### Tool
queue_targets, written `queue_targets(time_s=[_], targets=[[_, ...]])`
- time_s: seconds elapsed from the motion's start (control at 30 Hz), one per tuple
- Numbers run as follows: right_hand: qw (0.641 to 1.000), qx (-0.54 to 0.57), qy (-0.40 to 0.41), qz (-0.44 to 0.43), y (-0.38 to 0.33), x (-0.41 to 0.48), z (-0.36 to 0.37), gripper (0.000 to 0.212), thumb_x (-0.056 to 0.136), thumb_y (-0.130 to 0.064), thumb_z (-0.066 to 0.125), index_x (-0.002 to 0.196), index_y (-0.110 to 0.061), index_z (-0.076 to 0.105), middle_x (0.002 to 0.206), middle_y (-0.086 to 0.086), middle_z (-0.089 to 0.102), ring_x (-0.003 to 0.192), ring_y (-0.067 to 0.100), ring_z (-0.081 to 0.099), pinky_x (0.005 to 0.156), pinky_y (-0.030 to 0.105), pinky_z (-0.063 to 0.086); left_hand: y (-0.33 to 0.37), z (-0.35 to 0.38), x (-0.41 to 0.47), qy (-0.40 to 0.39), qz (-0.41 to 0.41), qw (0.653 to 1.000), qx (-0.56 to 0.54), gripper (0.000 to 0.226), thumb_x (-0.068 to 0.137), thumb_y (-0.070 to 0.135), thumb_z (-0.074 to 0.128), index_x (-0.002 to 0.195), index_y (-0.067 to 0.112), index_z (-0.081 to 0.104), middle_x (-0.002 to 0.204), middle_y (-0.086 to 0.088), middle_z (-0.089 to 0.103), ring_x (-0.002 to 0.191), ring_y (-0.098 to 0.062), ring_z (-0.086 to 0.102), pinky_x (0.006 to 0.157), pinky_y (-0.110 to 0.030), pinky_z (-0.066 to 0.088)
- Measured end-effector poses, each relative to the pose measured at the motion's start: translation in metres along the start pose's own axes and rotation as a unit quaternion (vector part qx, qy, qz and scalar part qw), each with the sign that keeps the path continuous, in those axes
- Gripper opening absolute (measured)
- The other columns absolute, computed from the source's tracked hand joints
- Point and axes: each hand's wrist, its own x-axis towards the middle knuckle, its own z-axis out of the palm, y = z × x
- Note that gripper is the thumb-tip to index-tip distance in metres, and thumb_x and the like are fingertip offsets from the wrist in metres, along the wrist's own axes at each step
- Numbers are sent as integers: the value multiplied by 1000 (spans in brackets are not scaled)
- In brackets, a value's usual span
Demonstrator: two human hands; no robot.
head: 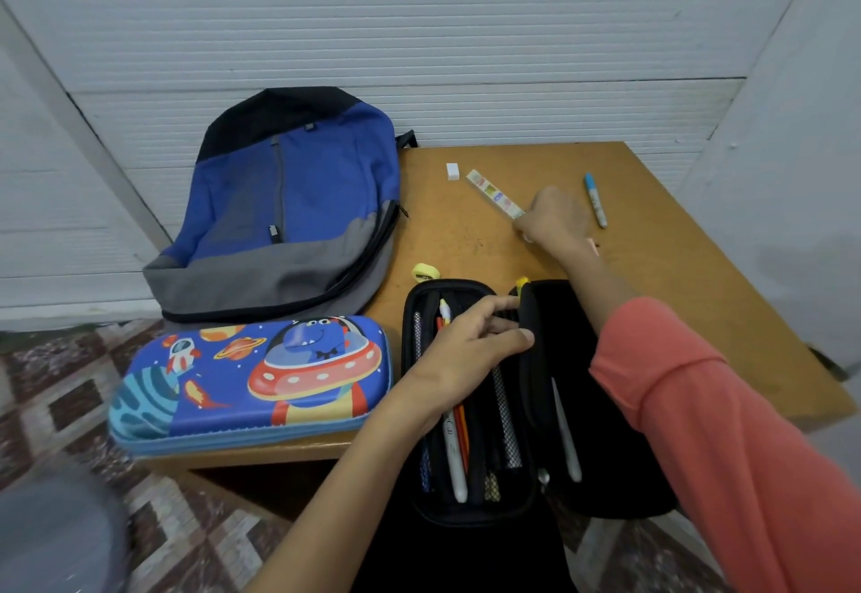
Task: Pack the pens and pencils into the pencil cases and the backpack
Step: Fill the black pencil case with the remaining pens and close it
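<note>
A black pencil case (605, 476) lies open at the table's near edge, with several pens and pencils (454, 448) in its left half and one pale pen (566, 429) in the right half. My left hand (466, 359) holds the case's middle flap. My right hand (554, 220) reaches to the far side and grips the near end of a short ruler with coloured marks (491, 192). A blue-capped marker (595, 200) lies just right of that hand. A closed blue space-print pencil case (251, 383) sits at the left. The blue and grey backpack (289, 206) lies behind it.
A white eraser (452, 171) lies left of the ruler's far end. A yellow sharpener (425, 271) sits just beyond the black case. The small wooden table (699, 289) stands against a white ribbed wall; patterned floor shows to the left.
</note>
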Motion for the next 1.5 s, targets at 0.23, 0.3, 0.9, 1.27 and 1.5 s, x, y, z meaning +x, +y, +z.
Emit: queue_targets(time_s=[0.23,0.3,0.9,1.27,1.5], targets=[[988,152,9,12,-3,-16,-20,11,83,-13,69,77,-5,68,69,7,60,66,21,55,60,30,39,3,0,-2,-1,-3,1000,-3,37,92,17,60,129,20,55,113,-5,68,109,-14,63,106,-33,43],[972,232,-11,21,-3,-24,-31,10,81,-9,72,81,1,69,76,13,66,66,21,56,60,31,43,3,0,-3,-2,-3,1000,-4,36,93,16,60,128,20,56,113,-6,68,110,-15,63,105,-31,43],[924,304,-231,26,61,-160,-111,61,80,19,57,131,-9,39,75,29,65,52,27,64,50,34,57,9,5,-8,13,-6,1000,8,30,94,15,57,124,20,58,118,-10,65,107,-14,63,86,-14,45],[895,246,-373,6,85,-220,-97,67,79,19,57,127,-23,38,79,28,68,64,32,67,61,40,60,13,6,-11,15,-14,1000,10,29,95,15,56,124,19,57,119,-12,64,95,-8,64,68,-5,47],[900,223,-375,-5,84,-221,-90,68,77,12,71,130,-20,42,67,10,66,60,26,67,61,38,60,15,7,-13,21,-19,1000,12,26,94,18,57,120,24,59,117,-7,66,100,-9,65,73,-11,46]])
